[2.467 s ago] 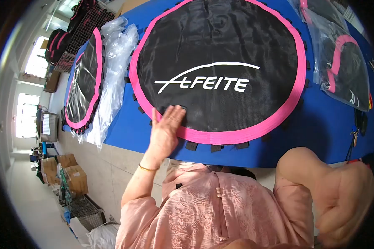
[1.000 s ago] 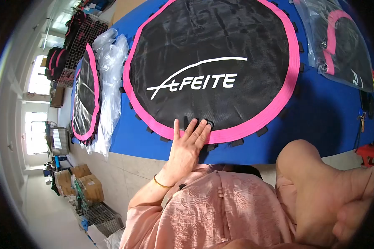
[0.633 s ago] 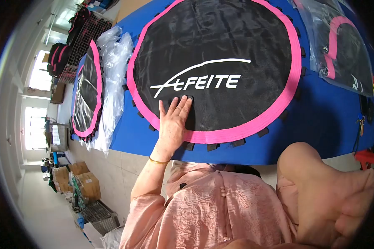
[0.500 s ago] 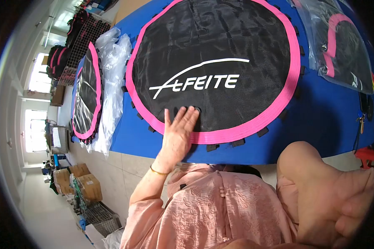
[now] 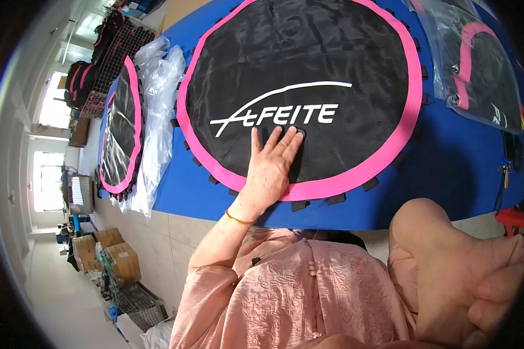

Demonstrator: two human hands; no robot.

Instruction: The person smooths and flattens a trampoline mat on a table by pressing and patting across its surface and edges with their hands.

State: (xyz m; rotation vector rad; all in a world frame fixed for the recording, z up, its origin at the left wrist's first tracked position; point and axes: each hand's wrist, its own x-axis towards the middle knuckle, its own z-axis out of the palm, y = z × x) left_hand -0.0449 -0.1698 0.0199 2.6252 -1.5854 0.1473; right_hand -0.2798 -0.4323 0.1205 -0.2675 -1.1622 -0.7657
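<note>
A round black trampoline mat (image 5: pixel 343 151) with a pink border and white "AFEITE" lettering lies flat before me. My left hand (image 5: pixel 271 168) rests palm down on its near part, fingers stretched and slightly spread just below the lettering. At its fingertips shows the edge of a small dark round thing (image 5: pixel 301 132), mostly covered by the fingers. Short black tabs stick out around the mat's border. My right hand (image 5: pixel 498 291) is raised close to the camera at the lower right, away from the mat. Its fingers look curled in, and anything inside them is hidden.
A blue table (image 5: pixel 186 195) carries the mat. At left lie clear plastic wrapping (image 5: pixel 154 128) and another pink-edged mat (image 5: pixel 122 134); a bagged mat (image 5: pixel 477 75) lies at right. Cardboard boxes (image 5: pixel 122 262), wire cages and a red stool (image 5: pixel 515 220) stand beyond the table.
My left hand has slid forward and to the right across the mat, up to the lettering, and the small dark round thing has moved with it. The right hand has barely moved.
</note>
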